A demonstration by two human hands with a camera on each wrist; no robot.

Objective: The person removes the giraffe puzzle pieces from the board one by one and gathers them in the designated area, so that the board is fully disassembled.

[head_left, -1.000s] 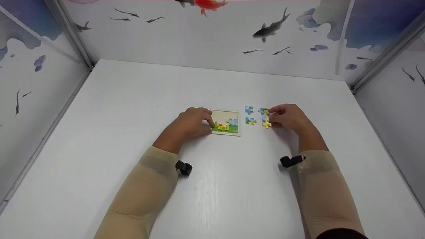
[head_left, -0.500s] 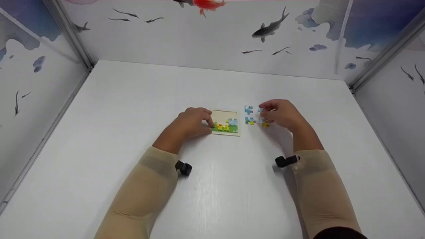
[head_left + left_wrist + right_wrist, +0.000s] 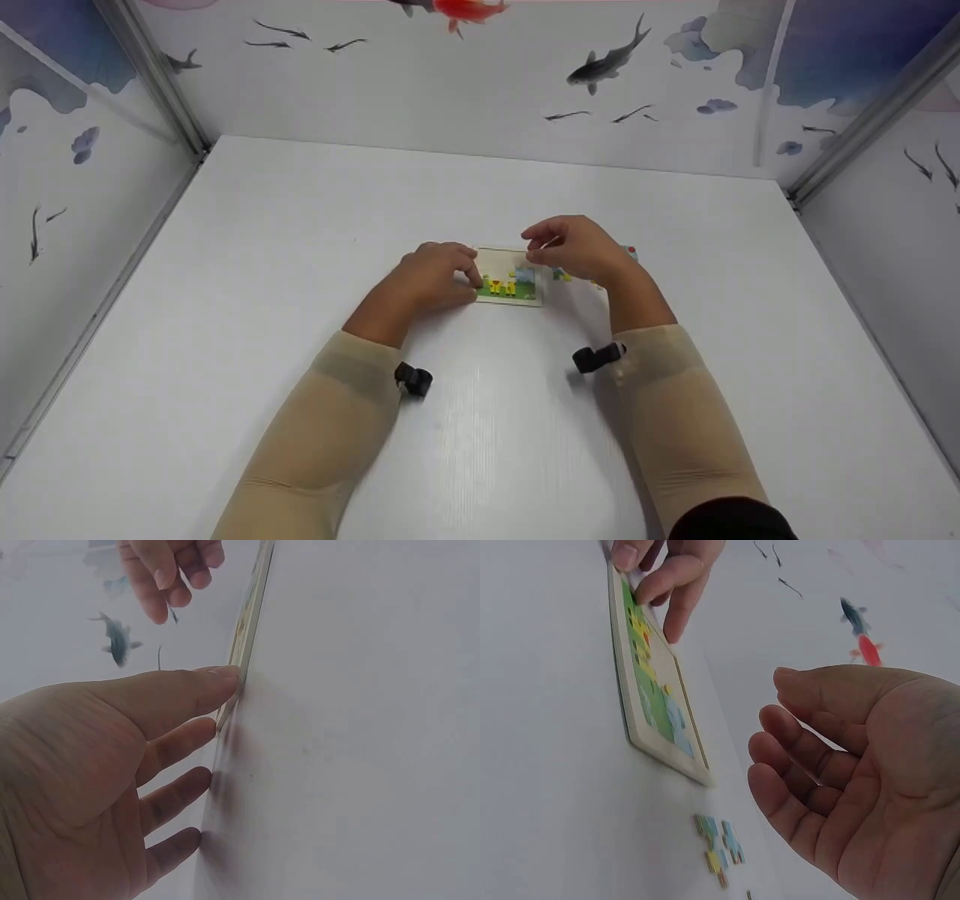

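Observation:
A wooden jigsaw puzzle board (image 3: 510, 289) lies flat on the table, its lower part and right side filled with a picture of yellow shapes on green and some blue. My left hand (image 3: 439, 277) holds its left edge, the thumb at the near corner and a bent index finger on the board, as the right wrist view shows. Over the board's far right corner hovers my right hand (image 3: 574, 244), fingers loosely bent, with no piece visible between them in the right wrist view. Loose jigsaw pieces (image 3: 711, 831) lie right of the board, partly hidden under the right hand in the head view.
The white table (image 3: 480, 420) is bounded by panels (image 3: 480, 90) printed with fish at the back and sides. A small black camera sits on each wrist, the left camera (image 3: 414, 379) and the right camera (image 3: 598, 358) both above the tabletop.
My right hand has moved left from the loose pieces to above the board's far right corner. The left hand and the board have stayed in place.

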